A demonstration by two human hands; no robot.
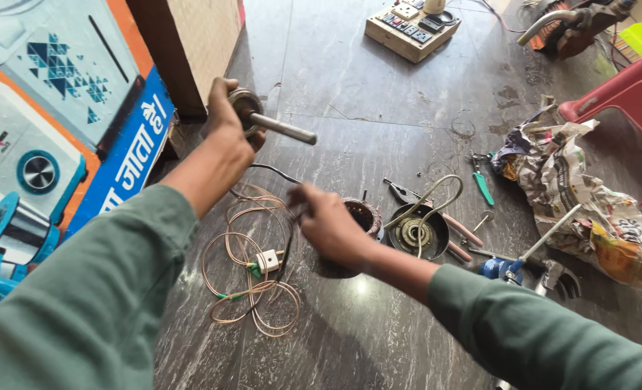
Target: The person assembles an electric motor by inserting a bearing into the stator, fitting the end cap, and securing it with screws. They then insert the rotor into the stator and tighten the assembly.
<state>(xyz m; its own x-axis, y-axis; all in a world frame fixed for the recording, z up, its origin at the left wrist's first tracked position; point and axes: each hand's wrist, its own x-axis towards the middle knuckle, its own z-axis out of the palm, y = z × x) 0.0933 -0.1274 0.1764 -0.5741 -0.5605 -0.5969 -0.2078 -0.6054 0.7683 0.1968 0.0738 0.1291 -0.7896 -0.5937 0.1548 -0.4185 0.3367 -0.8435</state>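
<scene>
The left hand (227, 119) holds a motor rotor (247, 108) raised above the floor (378, 94), fingers wrapped round its disc, its steel shaft (285, 130) pointing right and slightly down, while the right hand (328, 224) pinches a thin wire (263, 170) beside the stator (364, 215).

Bare dark floor (378, 94) lies open ahead; coiled copper wire (252, 278), motor parts (415, 231) and crumpled newspaper (574, 188) crowd the near floor.

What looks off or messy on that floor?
The motor is in pieces: the left hand holds the rotor with its shaft in the air, while the wound stator and end cover lie apart on the floor. Copper wire sprawls in loose loops, and crumpled newspaper lies among scattered tools.
</scene>
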